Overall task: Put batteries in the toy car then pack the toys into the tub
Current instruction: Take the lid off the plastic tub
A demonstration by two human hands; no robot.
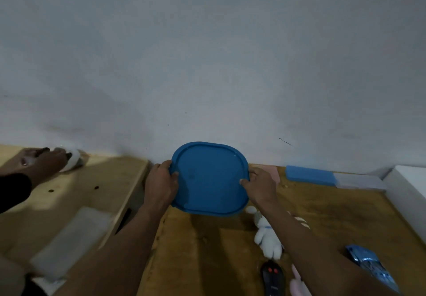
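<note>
I see both hands clamped on a smooth blue plastic lid (209, 179), a rounded square: left hand (161, 185) on its left edge, right hand (260, 186) on its right. I can't tell whether the tub sits under it. Below the lid's right corner lies a fluffy white plush toy (267, 235) on the wooden table (207, 249); nearer me, a black remote (273, 278).

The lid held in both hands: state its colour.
Blue, plain with no pattern: the lid shows best in the head view.
</note>
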